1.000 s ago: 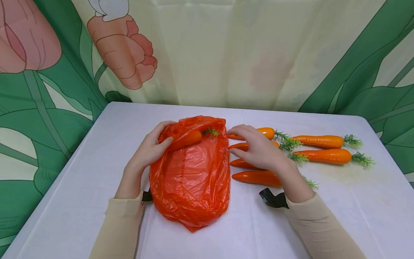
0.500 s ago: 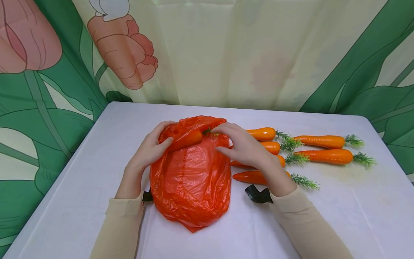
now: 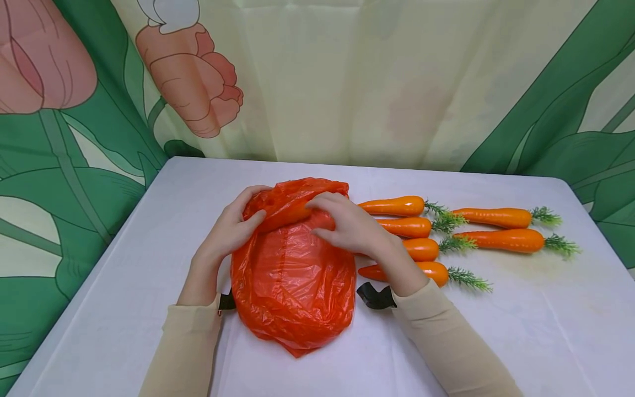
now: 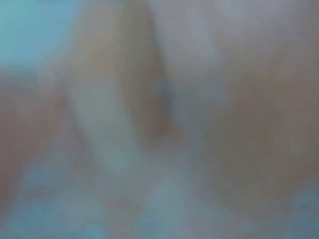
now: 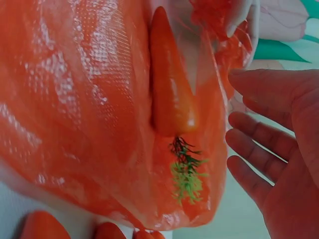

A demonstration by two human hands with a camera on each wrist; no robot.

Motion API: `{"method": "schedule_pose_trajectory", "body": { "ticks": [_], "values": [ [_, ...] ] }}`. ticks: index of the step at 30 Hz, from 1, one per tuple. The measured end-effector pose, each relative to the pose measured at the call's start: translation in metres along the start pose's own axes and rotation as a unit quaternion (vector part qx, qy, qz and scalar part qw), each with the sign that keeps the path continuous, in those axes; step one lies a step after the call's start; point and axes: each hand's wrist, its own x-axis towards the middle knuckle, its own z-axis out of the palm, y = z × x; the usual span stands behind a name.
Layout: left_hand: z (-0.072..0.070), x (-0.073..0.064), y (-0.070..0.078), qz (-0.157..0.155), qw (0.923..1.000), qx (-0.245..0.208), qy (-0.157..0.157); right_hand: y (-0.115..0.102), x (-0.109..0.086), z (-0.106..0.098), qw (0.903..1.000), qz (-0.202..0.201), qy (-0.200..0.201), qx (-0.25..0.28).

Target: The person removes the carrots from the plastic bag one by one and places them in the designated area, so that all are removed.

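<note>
A thin red plastic bag [image 3: 292, 275] lies on the table with its opening facing up. One orange carrot [image 5: 172, 94] with a green leafy top [image 5: 187, 174] rests in its far part. At the bag's upper left edge, my left hand [image 3: 235, 223] grips the plastic between thumb and fingers. My right hand [image 3: 349, 223] hovers over the right side of the bag, close to the carrot's leafy end, which it hides in the head view. In the right wrist view its fingers [image 5: 261, 144] are extended and apart from the carrot. The left wrist view is too blurred to read.
Several more carrots [image 3: 402, 205] lie in a group right of the bag, their leafy tops pointing right. Two of them, including this carrot [image 3: 518, 240], lie farther right. A white cloth covers the table [image 3: 129, 264]; a printed curtain [image 3: 347, 82] hangs behind it.
My right hand has moved left from above the loose carrots to over the bag, uncovering more of those carrots. The left hand and the bag have stayed in place.
</note>
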Motion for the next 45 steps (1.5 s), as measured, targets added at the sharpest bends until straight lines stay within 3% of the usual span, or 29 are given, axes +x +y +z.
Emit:
{"method": "schedule_pose_trajectory", "body": {
  "ticks": [21, 45],
  "values": [
    [-0.001, 0.000, 0.000, 0.007, 0.9999, -0.011, 0.003, -0.002, 0.021, 0.018, 0.9992, -0.017, -0.031, -0.016],
    [-0.003, 0.000, 0.001, 0.019, 0.9998, 0.003, 0.003, 0.005, 0.031, 0.029, 0.9991, -0.013, -0.032, -0.023]
  ]
}}
